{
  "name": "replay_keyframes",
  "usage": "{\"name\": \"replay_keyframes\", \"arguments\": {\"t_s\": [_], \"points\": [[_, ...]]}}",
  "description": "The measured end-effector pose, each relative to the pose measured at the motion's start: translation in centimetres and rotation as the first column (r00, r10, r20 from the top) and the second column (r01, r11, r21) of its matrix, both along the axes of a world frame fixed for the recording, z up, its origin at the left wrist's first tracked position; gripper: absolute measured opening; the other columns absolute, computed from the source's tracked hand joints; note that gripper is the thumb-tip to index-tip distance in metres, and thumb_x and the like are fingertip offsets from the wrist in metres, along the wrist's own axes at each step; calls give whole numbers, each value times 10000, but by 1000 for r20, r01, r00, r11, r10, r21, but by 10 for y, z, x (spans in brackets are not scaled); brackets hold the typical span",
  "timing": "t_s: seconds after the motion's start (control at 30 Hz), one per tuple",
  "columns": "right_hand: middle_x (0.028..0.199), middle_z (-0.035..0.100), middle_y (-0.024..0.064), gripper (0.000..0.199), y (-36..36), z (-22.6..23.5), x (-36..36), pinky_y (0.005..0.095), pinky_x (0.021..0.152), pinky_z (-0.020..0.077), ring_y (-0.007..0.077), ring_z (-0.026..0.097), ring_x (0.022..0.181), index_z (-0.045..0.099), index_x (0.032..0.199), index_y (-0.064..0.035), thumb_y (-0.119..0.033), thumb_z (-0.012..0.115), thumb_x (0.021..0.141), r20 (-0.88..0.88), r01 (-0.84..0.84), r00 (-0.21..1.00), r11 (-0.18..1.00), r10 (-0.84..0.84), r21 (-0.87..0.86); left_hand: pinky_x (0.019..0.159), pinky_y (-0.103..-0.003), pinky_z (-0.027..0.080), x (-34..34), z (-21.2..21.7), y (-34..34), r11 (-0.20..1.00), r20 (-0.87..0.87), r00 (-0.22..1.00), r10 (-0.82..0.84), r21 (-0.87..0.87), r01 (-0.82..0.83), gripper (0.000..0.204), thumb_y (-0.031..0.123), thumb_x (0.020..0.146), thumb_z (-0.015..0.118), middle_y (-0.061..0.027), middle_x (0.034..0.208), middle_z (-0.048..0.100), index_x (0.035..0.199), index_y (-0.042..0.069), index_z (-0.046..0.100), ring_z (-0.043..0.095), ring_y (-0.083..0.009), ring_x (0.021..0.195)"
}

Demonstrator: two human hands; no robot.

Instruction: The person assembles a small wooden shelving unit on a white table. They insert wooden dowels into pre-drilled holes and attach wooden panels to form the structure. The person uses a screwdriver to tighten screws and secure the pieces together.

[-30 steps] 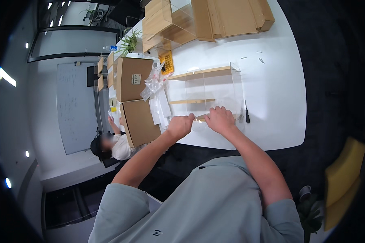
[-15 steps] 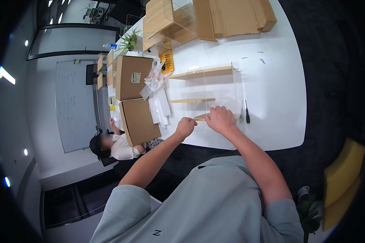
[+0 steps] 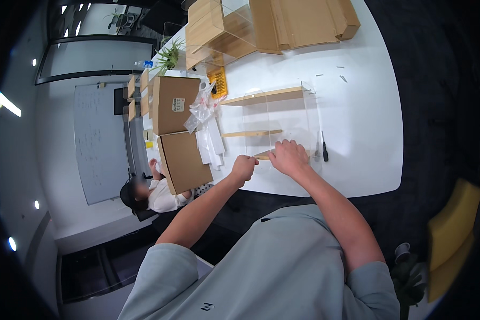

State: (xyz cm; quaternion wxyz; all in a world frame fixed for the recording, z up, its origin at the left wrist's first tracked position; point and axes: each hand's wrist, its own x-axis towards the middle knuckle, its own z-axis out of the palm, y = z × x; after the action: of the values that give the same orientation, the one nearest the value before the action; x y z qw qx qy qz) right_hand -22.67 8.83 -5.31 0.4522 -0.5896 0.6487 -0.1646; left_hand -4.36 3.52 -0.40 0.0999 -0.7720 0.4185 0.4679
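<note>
A shelf unit of clear panels and pale wooden boards lies on the white table (image 3: 357, 128) before me. Its far board (image 3: 266, 96) and middle board (image 3: 253, 133) span beyond my hands. At the near board (image 3: 262, 156), my right hand (image 3: 290, 158) has its fingers bent over the board and the clear panel edge. My left hand (image 3: 244, 169) is closed at that board's left end, thumb toward it; what its fingers grip is hidden. A black-handled screwdriver (image 3: 325, 153) rests just right of the unit.
Small metal pieces (image 3: 343, 78) lie at the far right. On the left stand two cardboard boxes (image 3: 184, 162), with plastic bags (image 3: 201, 109) and an orange case (image 3: 217, 81) beside them. Farther back are another wood-and-clear unit (image 3: 205, 32) and open cardboard (image 3: 309, 24). A person (image 3: 165, 194) sits left.
Both hands keep their places at the near board. The view has shifted slightly, and the seated person's hand at the left has moved a little.
</note>
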Motion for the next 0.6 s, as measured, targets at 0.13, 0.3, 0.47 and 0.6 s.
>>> {"name": "replay_keyframes", "arguments": {"t_s": [0.13, 0.3, 0.47, 0.6], "points": [[1088, 732, 167, 365, -1, -1, 0, 506, 919, 531, 353, 678, 1089, 754, 1072, -28, -368, 642, 998, 0, 5, 1000, 1000, -5, -2, 405, -314, 208, 0, 0, 0, 1000, -12, 1000, 1, 24, -1, 254, 180, 1079, 475, 57, 571, 348, 987, -6, 622, 275, -86, 425], [1091, 731, 165, 366, 1, -1, 0, 505, 911, 535, 351, 679, 1085, 752, 1077, -30, -370, 640, 1001, -1, -1, 1000, 1000, 1, -8, 406, -313, 205, -5, -2, 3, 999, -30, 999, 39, 24, -38, 249, 185, 1083, 484, 60, 577, 332, 985, 0, 620, 270, -85, 427], [1094, 732, 164, 365, 1, 0, 0, 507, 904, 540, 353, 680, 1082, 754, 1080, -31, -370, 644, 999, -5, -3, 1000, 1000, 3, -10, 405, -309, 204, -5, -7, 5, 984, -66, 982, 178, 38, -176, 215, 166, 1076, 496, 58, 596, 332, 992, 7, 613, 276, -84, 437], [1102, 734, 167, 367, 0, 1, -2, 508, 910, 542, 354, 680, 1092, 758, 1088, -32, -369, 641, 1000, 2, -4, 1000, 1000, 4, -2, 404, -307, 203, -6, -5, 7, 978, -78, 975, 207, 19, -206, 173, 132, 1052, 497, 55, 605, 336, 996, 10, 607, 276, -83, 442]]}}
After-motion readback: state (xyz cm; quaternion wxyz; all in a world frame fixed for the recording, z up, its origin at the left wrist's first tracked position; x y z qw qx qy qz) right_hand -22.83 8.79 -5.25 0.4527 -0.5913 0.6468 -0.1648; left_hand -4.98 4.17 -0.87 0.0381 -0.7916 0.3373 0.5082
